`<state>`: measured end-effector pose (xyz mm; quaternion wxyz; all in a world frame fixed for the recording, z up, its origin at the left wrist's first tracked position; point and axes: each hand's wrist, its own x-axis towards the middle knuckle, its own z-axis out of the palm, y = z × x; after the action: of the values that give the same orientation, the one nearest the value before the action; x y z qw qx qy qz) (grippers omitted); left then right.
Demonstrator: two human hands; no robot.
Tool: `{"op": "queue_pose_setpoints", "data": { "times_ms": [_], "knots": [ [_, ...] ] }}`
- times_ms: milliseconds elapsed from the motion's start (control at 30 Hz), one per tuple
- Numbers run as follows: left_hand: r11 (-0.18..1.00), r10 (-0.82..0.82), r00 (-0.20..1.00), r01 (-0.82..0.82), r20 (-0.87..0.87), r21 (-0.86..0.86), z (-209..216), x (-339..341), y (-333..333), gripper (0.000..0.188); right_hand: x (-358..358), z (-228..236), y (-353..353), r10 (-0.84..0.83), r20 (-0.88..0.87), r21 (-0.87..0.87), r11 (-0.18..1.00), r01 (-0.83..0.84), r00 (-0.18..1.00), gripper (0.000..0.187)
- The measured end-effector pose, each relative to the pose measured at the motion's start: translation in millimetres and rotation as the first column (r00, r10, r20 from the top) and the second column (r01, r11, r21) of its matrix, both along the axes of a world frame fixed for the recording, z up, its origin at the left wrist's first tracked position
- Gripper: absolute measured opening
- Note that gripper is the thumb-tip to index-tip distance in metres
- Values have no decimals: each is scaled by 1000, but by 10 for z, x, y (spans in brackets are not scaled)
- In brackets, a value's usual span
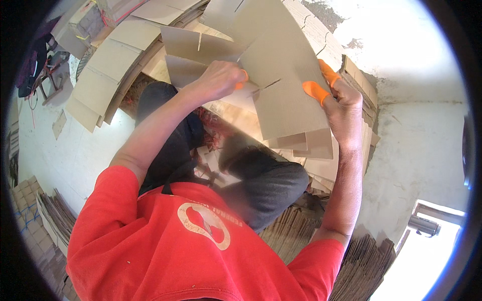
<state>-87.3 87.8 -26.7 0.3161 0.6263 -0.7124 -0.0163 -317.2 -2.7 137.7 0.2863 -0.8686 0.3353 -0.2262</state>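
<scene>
A: Fingers first. Right hand (346, 108)?
B: Gripping the large cardboard sheet (291, 95) at its right edge. Thumb on the near face; orange covers on the thumb and a finger.
A: Left hand (221, 80)?
B: Fingers curled in tight, orange cover showing on one. Right by the smaller slit cardboard pieces (193, 45). Can't tell what it's pinching; the back of the hand blocks it.
A: Sheet position?
B: Tilted, between the two hands, beyond the knees. Dark slits cut in it. The smaller pieces sit just left of it, partly behind.
A: Further out?
B: Dark trousers (266, 183), legs bent, then red shirt (155, 251). Flat cardboard stack (108, 70) off to the left, another brown stack (369, 263) by the right elbow.
</scene>
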Motion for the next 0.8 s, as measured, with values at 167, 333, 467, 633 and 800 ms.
{"op": "queue_pose_setpoints", "data": {
  "times_ms": [167, 333, 467, 633, 800],
  "knots": [
    [1000, 12, 1000, -12, 8, -18, -37, 21, -48, 2, 196, -242, -42, 116, -60, -90, 989, -121, 991, 15],
    [996, 23, 998, -28, 54, 80, 47, 3, -76, 13, 255, -958, -33, 270, -73, -175, 944, -279, 960, 18],
    [994, 23, 1000, -24, 13, 105, 24, 9, -97, 14, 248, -989, 243, 160, -310, -145, 966, -212, 937, 12],
    [996, 7, 999, -3, -34, 90, 105, 2, -18, 22, -682, -1295, -321, -186, 177, -344, 908, 238, 966, 36],
    [996, 21, 998, -16, -56, 93, 181, -32, 31, 38, -2516, -1643, -873, -904, -197, -718, 396, 572, 378, 54]
  ]
}}
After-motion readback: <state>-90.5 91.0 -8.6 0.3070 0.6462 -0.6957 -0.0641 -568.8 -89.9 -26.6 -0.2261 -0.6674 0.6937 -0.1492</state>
